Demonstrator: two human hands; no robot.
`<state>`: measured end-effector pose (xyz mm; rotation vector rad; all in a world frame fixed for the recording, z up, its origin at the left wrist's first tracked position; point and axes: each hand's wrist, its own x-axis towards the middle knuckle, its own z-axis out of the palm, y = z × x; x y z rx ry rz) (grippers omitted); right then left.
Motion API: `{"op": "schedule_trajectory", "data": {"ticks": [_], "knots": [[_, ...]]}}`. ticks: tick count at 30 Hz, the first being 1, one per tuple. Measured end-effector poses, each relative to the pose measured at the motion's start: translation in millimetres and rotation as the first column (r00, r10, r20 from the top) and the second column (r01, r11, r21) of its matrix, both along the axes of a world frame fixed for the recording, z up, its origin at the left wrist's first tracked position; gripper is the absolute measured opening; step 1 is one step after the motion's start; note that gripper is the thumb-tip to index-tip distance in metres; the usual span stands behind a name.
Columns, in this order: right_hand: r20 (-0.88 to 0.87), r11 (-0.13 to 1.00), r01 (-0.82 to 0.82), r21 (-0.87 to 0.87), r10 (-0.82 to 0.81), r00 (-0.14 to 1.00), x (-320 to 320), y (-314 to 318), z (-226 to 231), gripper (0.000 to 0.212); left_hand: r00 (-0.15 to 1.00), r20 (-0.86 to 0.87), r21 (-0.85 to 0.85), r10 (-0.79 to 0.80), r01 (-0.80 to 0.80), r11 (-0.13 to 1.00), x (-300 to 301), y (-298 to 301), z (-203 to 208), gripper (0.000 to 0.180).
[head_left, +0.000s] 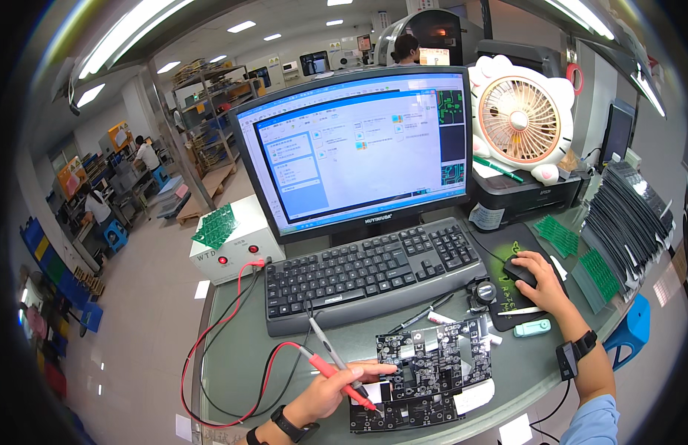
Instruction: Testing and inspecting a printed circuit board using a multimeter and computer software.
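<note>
My left hand (325, 393) is closed round a red test probe (333, 372), its tip pointing down at the black circuit boards. A grey test probe (327, 343) slants through the same hand, its lower end partly hidden by the fingers. The index finger reaches out over the upper black circuit board (433, 360), which overlaps a second black circuit board (403, 415) nearer me. On the dark mouse pad (511, 297), my right hand (538, 278) rests over a black computer mouse (517, 273), with its fingers curved around it.
Behind the black keyboard (374, 271) stands a lit monitor (359, 148). The probe leads run to a white box (236, 248) at the left. A cat-shaped fan (518, 119) sits on a printer (529, 196). Green boards (600, 274) and a rack of dark boards (629, 215) line the right.
</note>
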<state>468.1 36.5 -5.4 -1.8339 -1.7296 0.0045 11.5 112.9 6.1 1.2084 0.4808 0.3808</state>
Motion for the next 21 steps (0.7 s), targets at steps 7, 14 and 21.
{"op": "schedule_trajectory", "data": {"ticks": [7,14,21], "knots": [[0.002,1.0,-0.007,0.024,0.007,1.0,3.2,4.2,-0.5,0.048,1.0,-0.003,-0.028,0.0,0.0,1.0,1.9,3.6,2.9,0.05],[0.005,1.0,0.001,0.023,-0.001,1.0,1.4,3.2,1.2,0.048,1.0,-0.001,-0.004,0.008,-0.008,1.0,2.8,2.6,3.6,0.051],[-0.007,1.0,-0.003,0.018,0.003,1.0,3.4,4.3,0.4,0.048,1.0,0.006,-0.048,0.006,-0.005,0.999,2.4,4.0,3.3,0.05]]}}
